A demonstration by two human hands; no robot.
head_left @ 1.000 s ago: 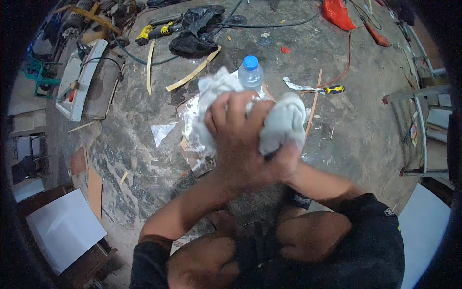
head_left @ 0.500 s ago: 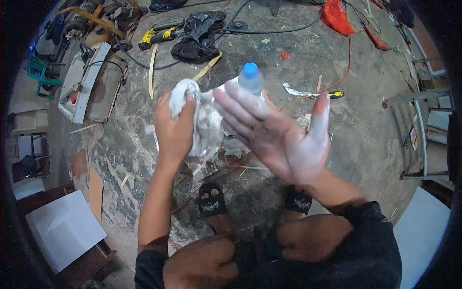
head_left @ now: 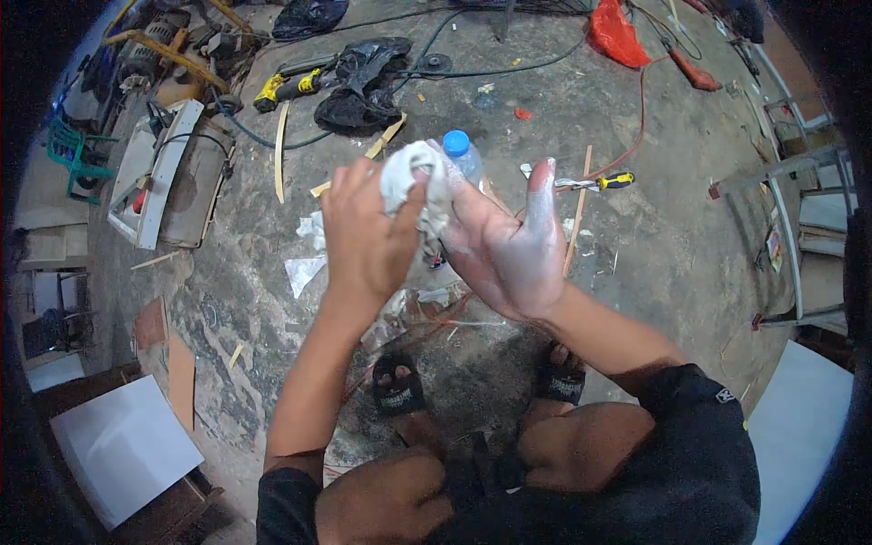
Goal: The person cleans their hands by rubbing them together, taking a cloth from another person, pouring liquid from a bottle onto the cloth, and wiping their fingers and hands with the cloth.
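Note:
My left hand grips a crumpled white cloth and presses it against the fingers of my right hand. The right hand is held flat with its palm up, fingers apart, and is coated in pale whitish dust. A clear plastic bottle with a blue cap stands on the concrete floor just beyond both hands. My knees and sandalled feet show below.
Torn white paper scraps lie on the floor to the left. A yellow-handled screwdriver, a thin wooden stick, a yellow power tool, black cloth and cables lie farther out. A white board rests lower left.
My hands first clasped the cloth together, then parted. Now the left hand has brought the cloth across to the right hand's fingers, and the right palm has turned more upright.

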